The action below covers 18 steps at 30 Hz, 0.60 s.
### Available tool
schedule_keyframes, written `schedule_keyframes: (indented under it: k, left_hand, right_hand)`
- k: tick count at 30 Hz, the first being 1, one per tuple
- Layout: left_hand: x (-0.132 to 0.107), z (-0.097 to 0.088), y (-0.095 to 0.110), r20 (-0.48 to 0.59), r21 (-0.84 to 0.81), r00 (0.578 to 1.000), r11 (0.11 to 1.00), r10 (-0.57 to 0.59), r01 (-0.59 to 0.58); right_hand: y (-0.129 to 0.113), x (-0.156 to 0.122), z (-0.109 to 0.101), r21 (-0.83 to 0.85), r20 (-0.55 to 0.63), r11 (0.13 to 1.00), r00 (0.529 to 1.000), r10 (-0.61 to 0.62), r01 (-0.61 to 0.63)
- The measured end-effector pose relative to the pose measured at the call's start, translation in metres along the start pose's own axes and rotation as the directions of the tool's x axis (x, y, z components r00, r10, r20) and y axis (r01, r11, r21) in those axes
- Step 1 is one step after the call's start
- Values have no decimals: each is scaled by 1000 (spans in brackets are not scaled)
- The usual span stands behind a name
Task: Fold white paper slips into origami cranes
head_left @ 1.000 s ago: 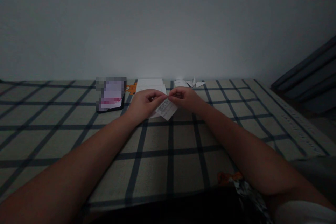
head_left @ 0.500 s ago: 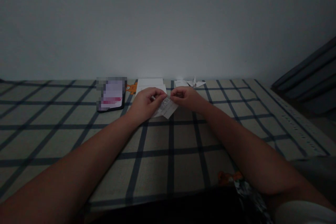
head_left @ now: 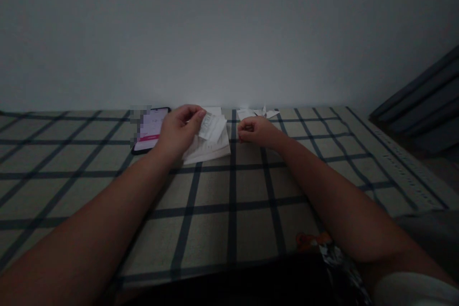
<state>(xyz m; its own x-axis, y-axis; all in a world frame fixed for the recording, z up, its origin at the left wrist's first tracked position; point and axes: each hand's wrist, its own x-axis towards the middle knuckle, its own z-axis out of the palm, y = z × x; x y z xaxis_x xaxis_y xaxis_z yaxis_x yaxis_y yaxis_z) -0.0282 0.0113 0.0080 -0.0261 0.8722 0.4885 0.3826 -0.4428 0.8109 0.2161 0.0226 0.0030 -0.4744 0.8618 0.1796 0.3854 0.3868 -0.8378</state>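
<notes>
My left hand (head_left: 178,131) pinches a small printed paper slip (head_left: 210,127) between thumb and fingers and holds it a little above a stack of white paper sheets (head_left: 211,149) on the checked cloth. My right hand (head_left: 255,130) rests on the cloth just right of the stack, fingers curled into a pinch; what they hold, if anything, is too small to see. The two hands are apart.
A lit phone (head_left: 150,129) lies left of my left hand. Small folded white paper pieces (head_left: 263,113) sit by the wall behind my right hand. The checked cloth (head_left: 229,201) covers the surface; a dark object with an orange patch (head_left: 322,248) lies at the near edge.
The hands have separated. My left hand moved left and up, carrying the slip; my right hand let it go and stayed near the stack. The view shifted slightly.
</notes>
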Motion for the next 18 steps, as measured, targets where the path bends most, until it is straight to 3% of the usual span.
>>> schedule_keyframes:
  k: [3, 7, 11, 18]
  left_hand:
    - [3, -3, -1, -42, -86, 992, 989, -122, 118]
    - [-5, 4, 3, 81, -133, 986, 979, -144, 154]
    - [-12, 10, 8, 123, -119, 985, 984, -120, 134]
    - [-11, 10, 13, 185, -135, 971, 975, -148, 175]
  right_hand:
    - [-1, 1, 0, 82, -28, 997, 1000, 6, -4]
    - [-6, 1, 9, 261, -53, 965, 998, -18, 32]
    - [-12, -1, 15, 228, -3, 972, 998, -56, 56]
    - [-4, 3, 13, 215, -78, 973, 995, -62, 77]
